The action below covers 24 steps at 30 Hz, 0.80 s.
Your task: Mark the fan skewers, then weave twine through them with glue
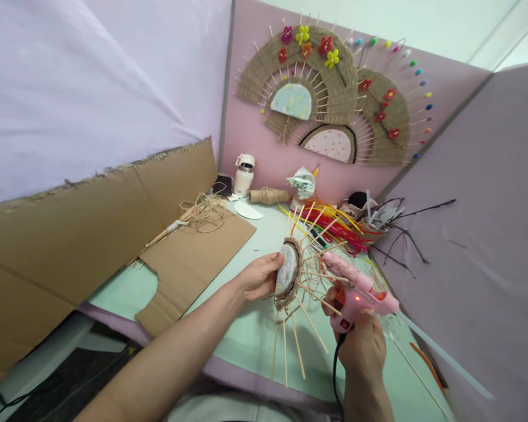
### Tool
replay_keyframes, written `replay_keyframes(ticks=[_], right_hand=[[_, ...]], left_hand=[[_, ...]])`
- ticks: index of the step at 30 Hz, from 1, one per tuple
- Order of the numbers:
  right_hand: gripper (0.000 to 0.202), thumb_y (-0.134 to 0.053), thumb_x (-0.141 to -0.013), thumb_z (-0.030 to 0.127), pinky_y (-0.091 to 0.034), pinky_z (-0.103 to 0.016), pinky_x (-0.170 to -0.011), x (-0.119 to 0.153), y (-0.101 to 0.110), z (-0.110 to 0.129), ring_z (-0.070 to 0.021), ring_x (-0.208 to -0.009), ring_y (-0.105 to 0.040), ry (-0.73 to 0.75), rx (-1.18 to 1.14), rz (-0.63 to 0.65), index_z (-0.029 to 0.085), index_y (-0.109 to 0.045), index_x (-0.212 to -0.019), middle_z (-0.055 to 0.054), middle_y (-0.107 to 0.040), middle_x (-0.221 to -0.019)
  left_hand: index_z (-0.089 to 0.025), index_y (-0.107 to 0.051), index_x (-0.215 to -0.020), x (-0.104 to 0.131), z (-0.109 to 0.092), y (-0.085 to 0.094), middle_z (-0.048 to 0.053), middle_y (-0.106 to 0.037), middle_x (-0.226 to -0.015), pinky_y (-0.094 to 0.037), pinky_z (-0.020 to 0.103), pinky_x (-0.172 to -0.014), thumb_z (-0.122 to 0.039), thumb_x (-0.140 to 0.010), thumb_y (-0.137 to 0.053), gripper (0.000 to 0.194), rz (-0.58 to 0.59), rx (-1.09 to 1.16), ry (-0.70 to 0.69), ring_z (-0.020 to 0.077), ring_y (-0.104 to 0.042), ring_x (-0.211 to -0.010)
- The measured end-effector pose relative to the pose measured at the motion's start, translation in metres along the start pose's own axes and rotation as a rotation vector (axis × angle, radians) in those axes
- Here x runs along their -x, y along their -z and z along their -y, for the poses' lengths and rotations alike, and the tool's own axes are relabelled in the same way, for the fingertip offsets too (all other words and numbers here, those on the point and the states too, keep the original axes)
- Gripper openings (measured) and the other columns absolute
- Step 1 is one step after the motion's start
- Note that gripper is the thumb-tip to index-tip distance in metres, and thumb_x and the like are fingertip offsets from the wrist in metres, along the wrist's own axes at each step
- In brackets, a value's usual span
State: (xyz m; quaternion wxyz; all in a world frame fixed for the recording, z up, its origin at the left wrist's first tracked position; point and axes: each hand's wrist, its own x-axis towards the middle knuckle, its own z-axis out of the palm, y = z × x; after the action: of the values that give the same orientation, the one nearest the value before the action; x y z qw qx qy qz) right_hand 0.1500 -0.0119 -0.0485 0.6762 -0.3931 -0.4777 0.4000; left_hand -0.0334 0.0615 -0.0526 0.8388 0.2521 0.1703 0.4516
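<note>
My left hand (260, 276) grips a small half-round fan base (289, 269) by its fabric-covered side, thumb on the front. Brown twine wraps its curved rim, and several thin wooden sticks (300, 346) fan out from it. In my right hand (361, 337) is a pink hot glue gun (356, 287), its small light glowing orange. The nozzle points left, close to the sticks; I cannot tell whether it touches one. A clear glue stick (444, 354) pokes out of the gun's rear, and a black cord (335, 369) hangs from its handle. Loose twine strands show behind the sticks.
Cardboard sheets (215, 258) lie on the left, with a bundle of twine (206, 211) on top. Behind stand a white bottle (244, 176) and a twine roll (269, 195). Coloured pipe cleaners (334, 225) and dark twigs (407, 234) are at right. Finished woven fans (338, 76) hang on the pink board.
</note>
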Motion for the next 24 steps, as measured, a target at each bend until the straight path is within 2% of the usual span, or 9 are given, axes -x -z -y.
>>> replay_keyframes(ticks=[4,8,13,19,24], right_hand=[[0.040,-0.054,-0.086,0.054,-0.042,-0.028,-0.053,-0.002,0.001,-0.002,-0.0185,-0.069,-0.059,0.014,0.051,-0.051,0.015,-0.065,-0.088,-0.009,-0.064,-0.080],[0.038,-0.054,-0.086,0.052,-0.044,-0.030,-0.055,-0.003,0.000,-0.001,-0.0198,-0.071,-0.060,0.014,0.054,-0.066,0.017,-0.064,-0.097,-0.009,-0.064,-0.081],[0.044,-0.050,-0.087,0.056,-0.040,-0.027,-0.051,-0.003,-0.004,0.004,-0.0167,-0.062,-0.054,0.042,0.086,-0.024,0.016,-0.063,-0.098,-0.007,-0.062,-0.075],[0.050,-0.048,-0.086,0.061,-0.036,-0.028,-0.050,-0.003,-0.008,0.010,-0.0163,-0.060,-0.049,0.040,0.120,0.032,0.016,-0.063,-0.100,-0.006,-0.057,-0.070],[0.042,-0.051,-0.087,0.056,-0.037,-0.028,-0.052,-0.004,-0.006,0.007,-0.0165,-0.063,-0.050,0.041,0.069,0.022,0.017,-0.064,-0.095,-0.006,-0.058,-0.073]], left_hand=[[-0.012,-0.063,-0.086,-0.001,0.001,0.000,0.005,-0.067,-0.074,-0.052,0.026,-0.066,-0.031,-0.069,-0.080,0.031,-0.013,0.019,0.003,0.0143,-0.063,-0.065],[-0.011,-0.063,-0.086,-0.002,0.003,0.000,0.006,-0.068,-0.075,-0.051,0.026,-0.066,-0.029,-0.068,-0.081,0.031,-0.026,0.037,0.007,0.0148,-0.064,-0.065],[-0.011,-0.063,-0.084,-0.001,0.003,0.000,0.006,-0.068,-0.074,-0.051,0.026,-0.065,-0.030,-0.068,-0.081,0.030,-0.018,0.050,0.005,0.0149,-0.064,-0.064],[-0.010,-0.063,-0.086,-0.001,0.003,0.001,0.007,-0.069,-0.077,-0.052,0.028,-0.067,-0.031,-0.068,-0.081,0.033,0.007,0.042,0.002,0.0161,-0.065,-0.067],[-0.012,-0.063,-0.087,-0.002,0.004,0.003,0.007,-0.069,-0.079,-0.052,0.029,-0.069,-0.031,-0.070,-0.080,0.031,-0.003,0.031,0.009,0.0160,-0.065,-0.068]])
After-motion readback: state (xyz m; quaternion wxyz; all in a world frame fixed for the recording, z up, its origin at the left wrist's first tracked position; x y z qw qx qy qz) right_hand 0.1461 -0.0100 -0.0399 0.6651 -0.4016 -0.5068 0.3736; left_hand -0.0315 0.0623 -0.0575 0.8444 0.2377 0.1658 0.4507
